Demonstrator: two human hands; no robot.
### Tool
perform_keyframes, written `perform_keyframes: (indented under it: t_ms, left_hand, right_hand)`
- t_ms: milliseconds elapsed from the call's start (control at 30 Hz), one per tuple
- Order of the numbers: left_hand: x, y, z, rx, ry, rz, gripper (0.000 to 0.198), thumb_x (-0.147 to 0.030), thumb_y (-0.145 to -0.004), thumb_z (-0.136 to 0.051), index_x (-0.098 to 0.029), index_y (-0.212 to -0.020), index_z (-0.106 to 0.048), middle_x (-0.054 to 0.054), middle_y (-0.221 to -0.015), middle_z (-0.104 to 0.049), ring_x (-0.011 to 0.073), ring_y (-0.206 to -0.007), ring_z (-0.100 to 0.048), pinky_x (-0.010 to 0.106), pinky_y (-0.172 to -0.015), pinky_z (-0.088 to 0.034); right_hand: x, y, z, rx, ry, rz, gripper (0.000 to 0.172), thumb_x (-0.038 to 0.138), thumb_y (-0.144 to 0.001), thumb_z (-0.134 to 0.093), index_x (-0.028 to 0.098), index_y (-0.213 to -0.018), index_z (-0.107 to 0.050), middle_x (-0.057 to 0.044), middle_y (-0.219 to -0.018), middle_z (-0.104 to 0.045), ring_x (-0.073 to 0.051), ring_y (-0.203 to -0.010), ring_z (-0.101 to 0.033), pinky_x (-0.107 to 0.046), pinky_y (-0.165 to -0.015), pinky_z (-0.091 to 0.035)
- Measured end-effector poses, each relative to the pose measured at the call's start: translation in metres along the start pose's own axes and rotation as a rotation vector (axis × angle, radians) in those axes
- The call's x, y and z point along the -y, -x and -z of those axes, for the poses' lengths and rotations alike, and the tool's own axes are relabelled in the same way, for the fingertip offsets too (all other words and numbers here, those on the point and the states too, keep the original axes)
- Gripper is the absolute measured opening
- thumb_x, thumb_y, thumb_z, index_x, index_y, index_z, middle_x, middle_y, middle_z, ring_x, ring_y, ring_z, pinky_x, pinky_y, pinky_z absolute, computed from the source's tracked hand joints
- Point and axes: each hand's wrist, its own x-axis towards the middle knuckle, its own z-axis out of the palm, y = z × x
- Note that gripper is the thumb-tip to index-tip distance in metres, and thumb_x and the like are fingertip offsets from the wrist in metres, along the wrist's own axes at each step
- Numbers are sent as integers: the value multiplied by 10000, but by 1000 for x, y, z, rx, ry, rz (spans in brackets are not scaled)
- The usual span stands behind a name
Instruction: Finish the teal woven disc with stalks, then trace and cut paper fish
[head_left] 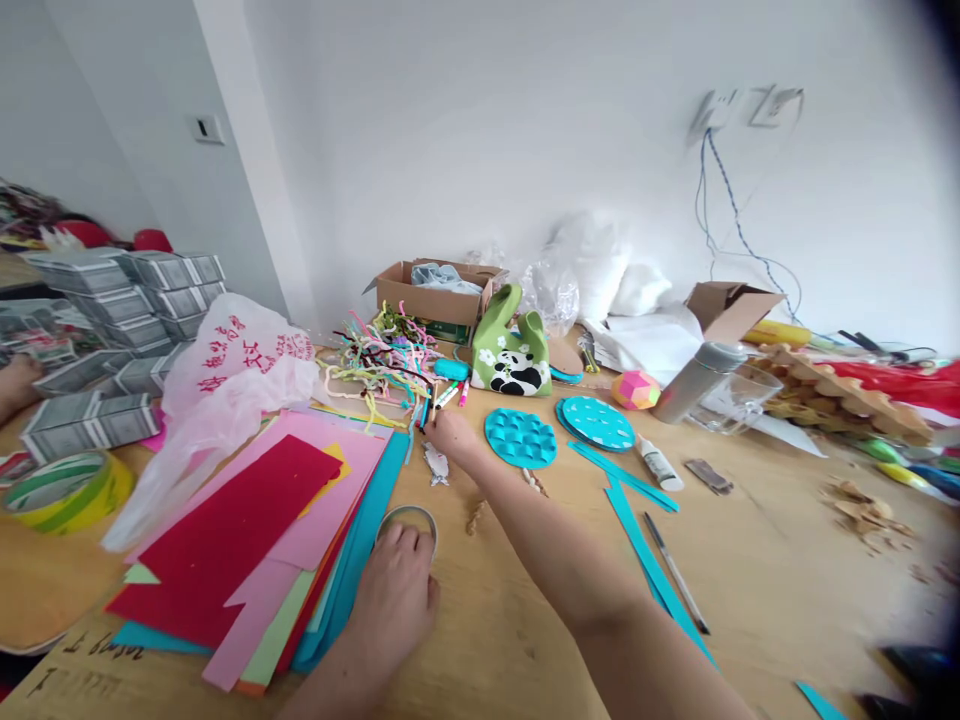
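The fingers of the left hand (397, 585) curl over a ring (411, 509) toward the surface's (510, 610) near edge; those of the right hand (452, 440) reach the pens (448, 394) toward its far edge. Whether either grips, I cannot tell. Pinch one pen cleanly, clear of the tangled pipe cleaners (382, 360).

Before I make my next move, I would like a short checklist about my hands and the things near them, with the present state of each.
1. Left hand touching the ring: ok, fingers on its near side.
2. Right hand at the markers: ok, fingers close beside them.
3. Right hand's grip: cannot tell, fingertips too small and blurred.
4. Colored paper stacked evenly: not ok, sheets are fanned and overlapping.
5. White bottle away from both hands: ok, beyond the right forearm.
6. Brown scraps swept up: not ok, scattered on the table's right side.
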Motion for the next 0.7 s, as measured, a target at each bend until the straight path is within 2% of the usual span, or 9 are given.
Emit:
perform_keyframes:
  t_ms: [133,200,267,400,500,600,700]
  left_hand:
    - [1,-1,2,19,8,9,197,-128,-765,-451,-169,-897,-591,94,-945,-598,262,-990,-496,395,-877,-378]
    - [1,-1,5,32,-2,18,195,-130,-764,-449,-167,-890,-594,99,-939,-599,267,-990,-496,403,-879,-377]
    - [1,0,7,45,-19,23,188,-135,-762,-454,-164,-880,-597,106,-931,-601,275,-985,-497,412,-876,-377]
    - [1,3,12,74,-56,26,173,-136,-748,-468,-162,-855,-601,116,-898,-605,288,-965,-504,419,-848,-384]
    - [0,4,15,89,-66,23,169,-128,-741,-464,-162,-837,-599,116,-890,-607,291,-961,-510,422,-839,-388]
    - [-1,5,18,104,-78,14,171,-119,-736,-464,-165,-833,-596,108,-893,-610,284,-967,-515,410,-840,-391]
    - [1,5,17,93,-98,-2,155,-119,-735,-475,-171,-824,-590,98,-888,-611,274,-965,-518,394,-840,-392]
  right_hand:
    - [-8,-17,5,-40,-12,13,425,362,-947,-354,96,-1038,-673,-194,-1046,-696,-259,-943,-664,-276,-702,-448]
    - [-22,-16,16,-67,-8,20,437,389,-951,-346,111,-1034,-673,-184,-1059,-693,-254,-963,-652,-274,-717,-436]
    - [-44,-10,30,-85,5,27,374,366,-935,-394,135,-1006,-680,-153,-1043,-700,-234,-955,-645,-259,-716,-418]
    - [-97,17,55,-100,45,15,254,312,-877,-504,159,-965,-687,-103,-971,-714,-201,-884,-637,-239,-656,-380]
    - [-128,44,61,-84,72,-11,194,241,-836,-542,151,-914,-694,-91,-885,-717,-187,-801,-634,-237,-609,-355]
    - [-141,71,56,-54,72,-5,160,232,-829,-551,164,-859,-693,-64,-851,-717,-166,-769,-629,-227,-588,-339]
    - [-140,96,51,-34,82,-5,196,301,-855,-535,178,-839,-686,-53,-805,-711,-162,-740,-624,-230,-558,-317]
